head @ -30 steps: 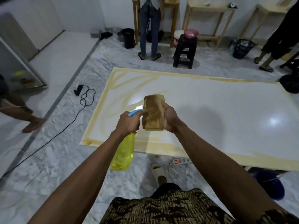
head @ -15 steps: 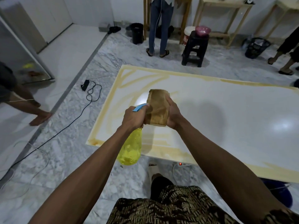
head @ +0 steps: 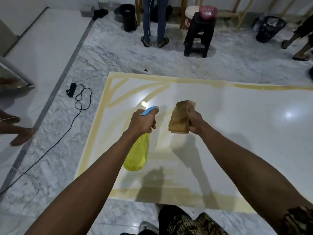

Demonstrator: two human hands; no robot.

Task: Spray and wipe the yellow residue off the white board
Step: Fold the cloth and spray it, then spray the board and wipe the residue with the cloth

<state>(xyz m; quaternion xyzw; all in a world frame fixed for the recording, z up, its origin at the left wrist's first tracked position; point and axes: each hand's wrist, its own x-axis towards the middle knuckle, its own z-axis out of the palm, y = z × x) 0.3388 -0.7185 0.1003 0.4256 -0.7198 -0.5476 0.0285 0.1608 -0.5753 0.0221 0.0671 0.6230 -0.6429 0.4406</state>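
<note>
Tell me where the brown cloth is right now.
In the head view the brown cloth is gripped in the right hand, held up over the white board, just right of the spray bottle.

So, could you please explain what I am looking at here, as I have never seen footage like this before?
There is no machine here: a person wears one wide-angle camera on the head, which looks forward and down, so the two arms coming up from the bottom edge are that person's own.

The left hand grips a yellow spray bottle with a blue trigger, pointing away over the board. The right hand holds a brown cloth up in the air, clear of the board.

Below them a large white board lies flat on the marble floor. Yellow residue runs along its edges and streaks across its left part; the right part looks mostly clean.

Further back stand a black stool with a pink bowl on it, bins, and other people's legs. A black cable lies left of the board.
</note>
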